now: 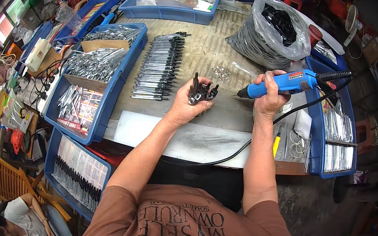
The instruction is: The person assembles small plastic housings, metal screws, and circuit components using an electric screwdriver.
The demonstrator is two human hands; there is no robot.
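Note:
My left hand is closed around several small black parts with stubby ends, held above the table. What exactly these parts are, I cannot make out. In my right hand is a blue electric screwdriver, its black tip pointing left toward the left hand, apart from the black parts. A black cable runs from its back end and loops down across my right forearm. Beyond the hands lies a small heap of tiny metal pieces. Left of it, slim silver rods with black ends lie in a neat row.
Blue trays of metal rods stand at left and another tray at right. A plastic bag of black parts sits at the back. Along the near edge lies a white board, with a yellow-handled tool nearby. Other people sit at left.

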